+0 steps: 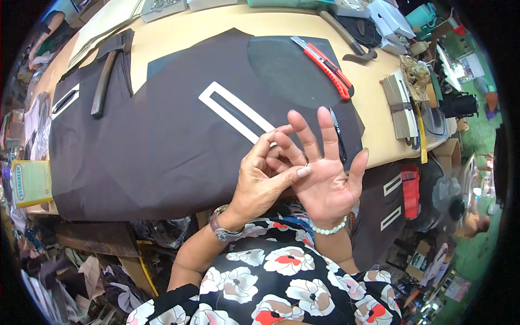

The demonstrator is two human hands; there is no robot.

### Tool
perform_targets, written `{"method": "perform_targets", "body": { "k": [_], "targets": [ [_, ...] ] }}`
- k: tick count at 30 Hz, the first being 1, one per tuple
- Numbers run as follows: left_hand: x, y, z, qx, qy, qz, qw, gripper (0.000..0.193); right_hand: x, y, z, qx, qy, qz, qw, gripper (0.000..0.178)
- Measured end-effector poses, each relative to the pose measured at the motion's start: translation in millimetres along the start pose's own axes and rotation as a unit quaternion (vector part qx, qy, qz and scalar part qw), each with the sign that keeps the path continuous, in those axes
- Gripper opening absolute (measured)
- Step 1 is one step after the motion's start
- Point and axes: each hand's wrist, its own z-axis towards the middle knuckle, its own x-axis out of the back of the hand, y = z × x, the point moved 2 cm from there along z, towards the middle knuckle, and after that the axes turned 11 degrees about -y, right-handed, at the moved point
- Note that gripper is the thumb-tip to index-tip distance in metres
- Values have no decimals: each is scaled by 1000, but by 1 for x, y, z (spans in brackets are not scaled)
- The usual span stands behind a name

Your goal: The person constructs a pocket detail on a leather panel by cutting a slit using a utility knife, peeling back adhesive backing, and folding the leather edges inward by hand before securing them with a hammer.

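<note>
My left hand, a watch on its wrist, pinches thumb and fingers together against the little-finger side of my right palm. What sits in the pinch, if anything, is too small to make out. Palm up, my right hand has its fingers spread, and a pale bead bracelet circles its wrist. Beneath both hands lies a large dark brown fabric piece. On it, just beyond my left fingers, is a white rectangular strip frame with a dark slot; its near end is hidden by my hand.
A red utility knife rests on a dark cutting mat. One hammer lies on fabric at left, another hammer at the back right. Bundled cards and a yellow box flank the table. Dark scissors show behind my right hand.
</note>
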Motion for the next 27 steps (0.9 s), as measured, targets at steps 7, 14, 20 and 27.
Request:
{"method": "perform_targets", "body": {
  "k": [7,14,20,27],
  "targets": [
    [3,4,-3,52,-44,-27,997,58,7,5,-6,2,-36,26,999,79],
    [30,39,1,-97,11,545,832,84,12,-61,60,-140,-26,-765,628,49],
    [86,54,7,-53,132,717,683,85,88,-108,107,-206,100,-962,151,49],
    [99,43,23,21,127,721,681,105,68,-97,103,-82,54,-929,356,45]
  ]
}}
